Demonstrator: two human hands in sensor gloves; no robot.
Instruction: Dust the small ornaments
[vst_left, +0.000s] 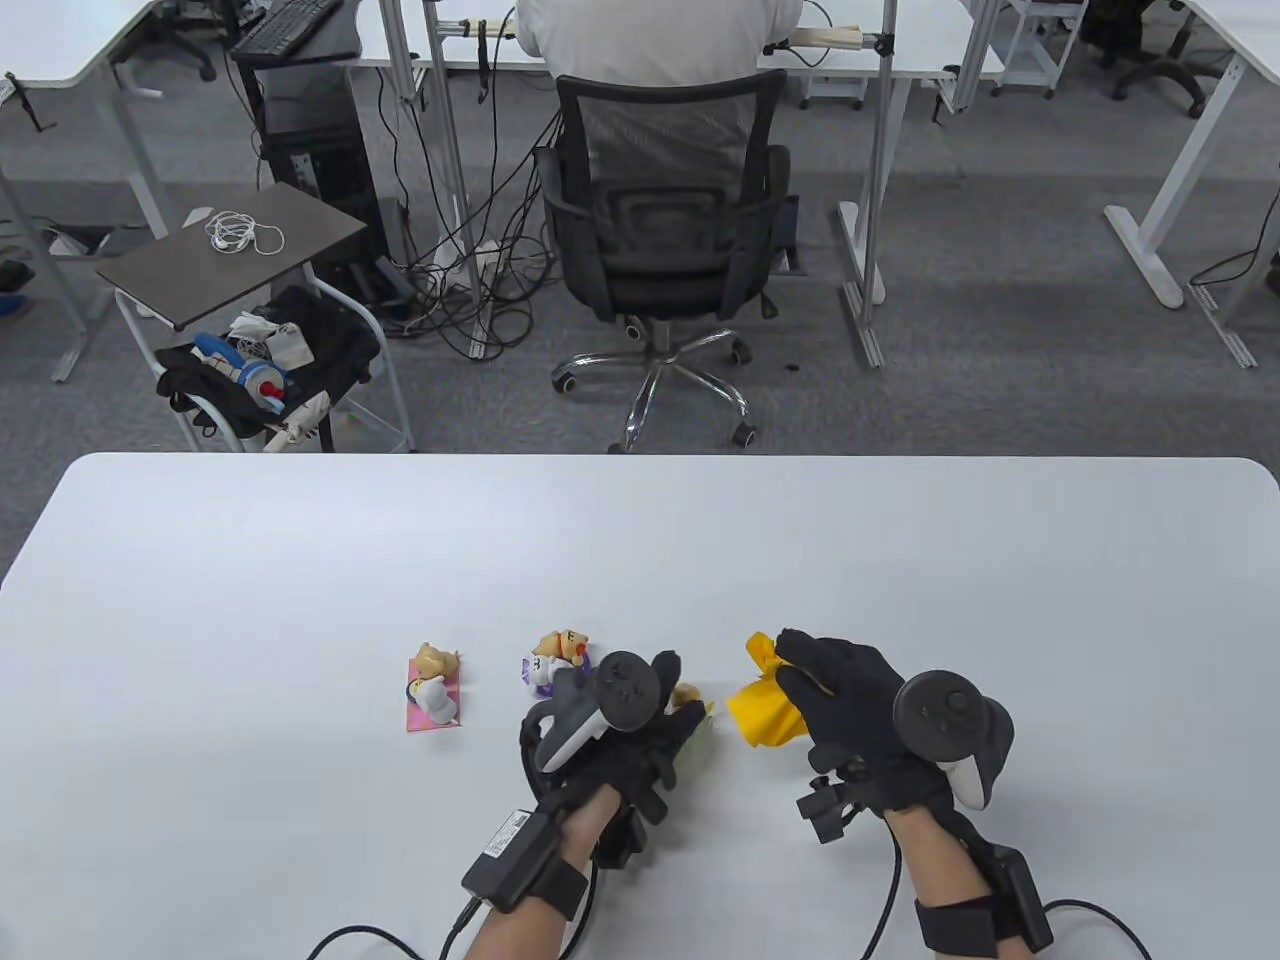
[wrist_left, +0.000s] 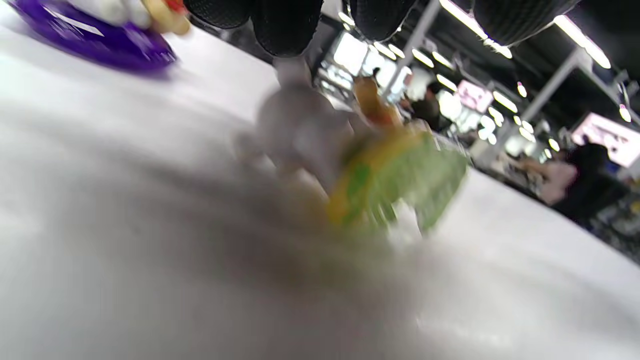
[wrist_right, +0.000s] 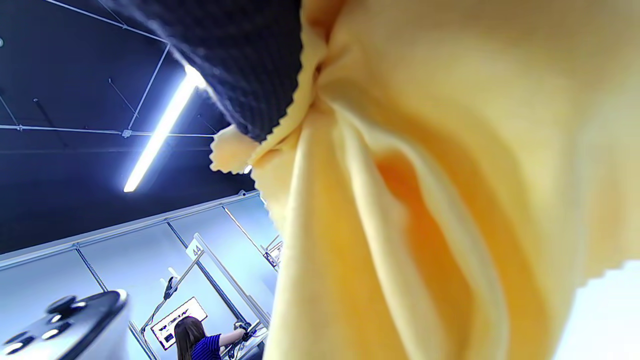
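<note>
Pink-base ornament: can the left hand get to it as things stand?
Probably not freely: the left hand seems occupied with the green-base ornament. The pink-base ornament stands apart on bare table, nothing between.

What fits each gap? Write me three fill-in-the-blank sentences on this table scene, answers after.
1. The right hand holds a cloth coloured ____.
2. The ornament on the pink base lies to the ____ of the left hand.
3. The ornament beside the left hand's tracker has a base coloured ____.

Missing words: yellow; left; purple

The left hand (vst_left: 620, 735) hides most of the green-based ornament (vst_left: 697, 712), blurred at the wrist.
</note>
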